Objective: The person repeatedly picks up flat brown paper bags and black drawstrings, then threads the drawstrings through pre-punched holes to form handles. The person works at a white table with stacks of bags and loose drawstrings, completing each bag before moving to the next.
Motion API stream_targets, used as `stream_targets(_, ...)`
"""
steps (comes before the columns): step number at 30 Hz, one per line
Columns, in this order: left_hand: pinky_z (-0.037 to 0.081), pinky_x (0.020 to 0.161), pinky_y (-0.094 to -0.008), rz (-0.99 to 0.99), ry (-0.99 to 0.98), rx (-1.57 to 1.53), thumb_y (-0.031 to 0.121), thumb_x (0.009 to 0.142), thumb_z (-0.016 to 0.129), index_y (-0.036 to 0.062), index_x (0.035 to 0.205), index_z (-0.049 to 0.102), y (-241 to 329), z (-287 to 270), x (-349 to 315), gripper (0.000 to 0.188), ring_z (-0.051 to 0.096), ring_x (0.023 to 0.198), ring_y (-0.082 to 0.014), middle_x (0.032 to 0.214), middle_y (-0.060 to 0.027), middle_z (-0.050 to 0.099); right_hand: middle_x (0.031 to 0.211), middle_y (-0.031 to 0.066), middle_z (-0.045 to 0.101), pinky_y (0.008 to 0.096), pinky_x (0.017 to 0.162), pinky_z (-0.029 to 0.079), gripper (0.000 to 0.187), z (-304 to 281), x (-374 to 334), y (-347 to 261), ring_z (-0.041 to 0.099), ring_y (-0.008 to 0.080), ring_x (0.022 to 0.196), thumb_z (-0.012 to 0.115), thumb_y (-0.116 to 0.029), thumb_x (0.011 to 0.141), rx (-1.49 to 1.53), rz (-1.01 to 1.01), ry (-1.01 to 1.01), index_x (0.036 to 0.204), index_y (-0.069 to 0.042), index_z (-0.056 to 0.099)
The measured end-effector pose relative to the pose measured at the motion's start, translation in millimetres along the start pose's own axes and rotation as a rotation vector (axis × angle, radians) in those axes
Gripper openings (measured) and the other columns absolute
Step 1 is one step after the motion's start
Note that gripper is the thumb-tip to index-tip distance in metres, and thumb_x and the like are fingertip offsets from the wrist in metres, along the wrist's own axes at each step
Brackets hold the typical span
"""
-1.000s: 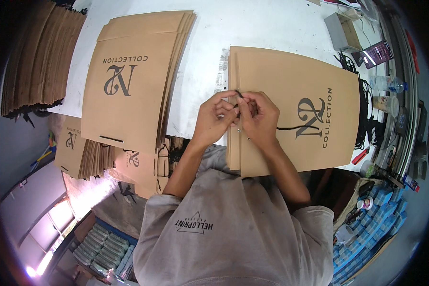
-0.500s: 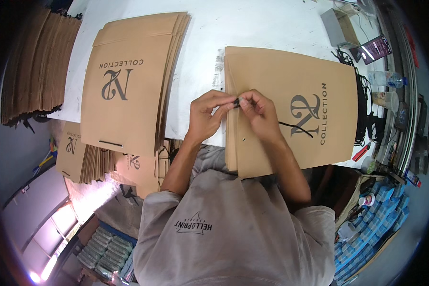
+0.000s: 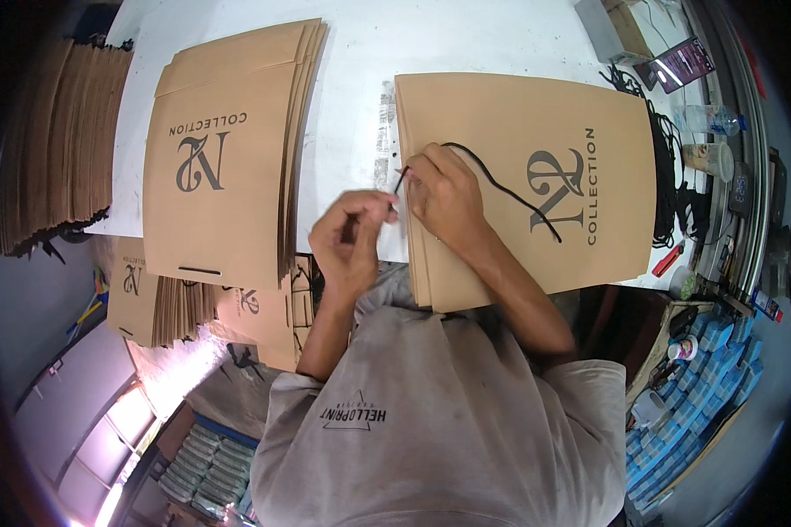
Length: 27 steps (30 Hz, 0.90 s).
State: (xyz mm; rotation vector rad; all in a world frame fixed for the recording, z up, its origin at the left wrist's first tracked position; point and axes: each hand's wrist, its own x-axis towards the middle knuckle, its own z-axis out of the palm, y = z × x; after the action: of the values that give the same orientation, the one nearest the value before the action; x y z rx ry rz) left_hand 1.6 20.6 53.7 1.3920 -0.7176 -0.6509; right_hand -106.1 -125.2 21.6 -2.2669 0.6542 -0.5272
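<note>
Far left of my hands: a stack of flat brown card sheets (image 3: 57, 149) at the table edge, fanned, well apart from the grip. Closer in, still left of my left hand: a pile of flat kraft paper bags (image 3: 224, 154) with a dark printed logo, lying on the white table (image 3: 360, 53). Below that pile, off the table edge, more of the same bags (image 3: 163, 299) stacked lower down.

My left hand (image 3: 353, 241) is curled, fingertips pinched together just left of the bag edge. Can't tell for sure whether the cord end is between them; looks like it, but it's hidden by the fingers.

My right hand (image 3: 446, 195) is just beside the left, almost touching, resting on the left edge of the kraft bag (image 3: 536, 176) I'm working on. Fingertips clenched on the black cord (image 3: 501, 186) right at the bag's edge.

Cord: thin, black, looped up over my right knuckles, then running right and down across the bag face, its free end lying loose near the printed logo.

Bag: flat, tan, top one of a small pile, dark logo to the right of my grip.

Right of the bag: a tangle of black cords (image 3: 668, 176), a plastic bottle (image 3: 707, 116), a red-handled tool (image 3: 668, 259).
</note>
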Motion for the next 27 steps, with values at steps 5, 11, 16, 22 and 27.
stream_targets(5,0.053,0.071,-0.0258,0.03,0.212,0.485,0.005,0.092,0.075,-0.0024,0.123,0.062,-12,-4,12,0.034,0.063,0.085,-0.0138,0.1,-0.0096,0.069,0.108,0.0132,0.069,0.0382,0.073,0.058,0.038,-78,-33,8,0.07,0.0254,0.093,0.081,-0.008,0.083,0.224,0.167,-0.059,0.117,-0.001,0.066)
stream_targets(11,0.05,0.059,-0.0243,-0.394,-0.107,0.33,0.009,0.091,0.078,-0.0013,0.124,0.061,-11,14,-21,0.039,0.062,0.065,-0.008,0.083,-0.0067,0.07,0.103,0.0149,0.069,0.0304,0.078,0.054,0.029,-144,-105,32,0.068,0.0227,0.092,0.076,-0.003,0.089,-0.154,0.716,-0.087,0.115,0.003,0.065)
stream_targets(16,0.053,0.067,-0.0247,-0.403,-0.08,0.204,0.009,0.093,0.076,-0.003,0.129,0.059,-19,30,-32,0.041,0.065,0.074,-0.0074,0.09,-0.007,0.072,0.098,0.0036,0.069,0.0249,0.08,0.052,0.019,-103,-119,24,0.065,0.0124,0.087,0.064,0.004,0.097,0.373,0.452,0.031,0.116,0.004,0.066)
stream_targets(22,0.054,0.077,-0.0248,-0.466,-0.207,-0.087,0.007,0.104,0.058,-0.0032,0.139,0.053,-28,14,-25,0.037,0.064,0.087,-0.0086,0.098,-0.0064,0.07,0.106,0.0108,0.067,0.0272,0.08,0.057,0.015,-43,-92,-16,0.068,0.0126,0.084,0.063,0.007,0.097,1.079,0.506,0.043,0.113,0.007,0.064)
stream_targets(27,0.052,0.089,-0.0263,-0.461,-0.31,-0.203,-0.004,0.101,0.055,-0.0018,0.141,0.049,-27,8,-27,0.041,0.063,0.096,-0.0096,0.107,-0.0067,0.067,0.098,0.0119,0.071,0.028,0.077,0.055,0.011,-29,-93,-13,0.07,0.0168,0.089,0.07,0.004,0.093,0.65,0.275,0.105,0.103,0.004,0.068)
